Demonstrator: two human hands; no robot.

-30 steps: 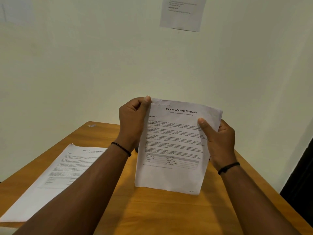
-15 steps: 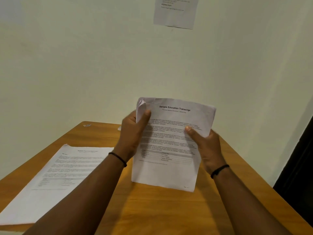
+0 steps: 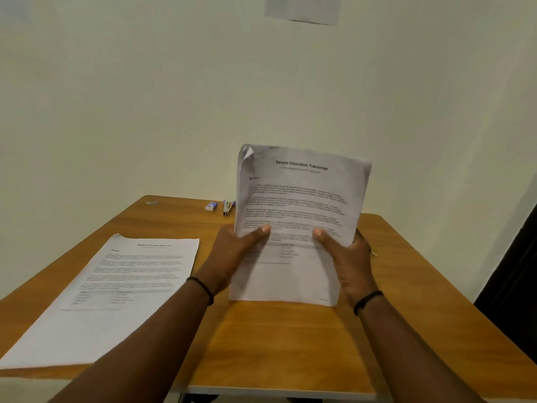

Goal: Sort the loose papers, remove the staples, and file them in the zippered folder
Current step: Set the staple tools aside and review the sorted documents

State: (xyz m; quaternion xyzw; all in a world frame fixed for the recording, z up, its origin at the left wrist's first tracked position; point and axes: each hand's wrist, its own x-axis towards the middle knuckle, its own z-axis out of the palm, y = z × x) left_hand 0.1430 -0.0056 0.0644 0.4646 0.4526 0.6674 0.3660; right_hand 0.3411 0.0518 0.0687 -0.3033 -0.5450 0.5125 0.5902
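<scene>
I hold a printed document headed "Sample Education Transcript" (image 3: 302,196) upright above the wooden table (image 3: 279,344). Its top left corner is curled and creased. My left hand (image 3: 232,257) grips its lower left edge with the thumb on the front. My right hand (image 3: 348,257) grips the lower right edge the same way. A second printed document (image 3: 116,289) lies flat on the left part of the table. A stapler or staple remover (image 3: 228,207) and a small white-and-blue box (image 3: 211,206) lie at the table's far edge. No zippered folder is in view.
A sheet of paper (image 3: 302,8) is stuck on the pale wall above the table. A small scrap (image 3: 151,202) lies at the far left corner. A dark opening (image 3: 514,271) stands at the right. A thin object (image 3: 366,242) shows partly behind my right hand.
Both hands have slid down from the upper edges of the transcript to its lower half. The top left corner, held at first, now stands free and curled. The camera tilted, showing the far-edge tools.
</scene>
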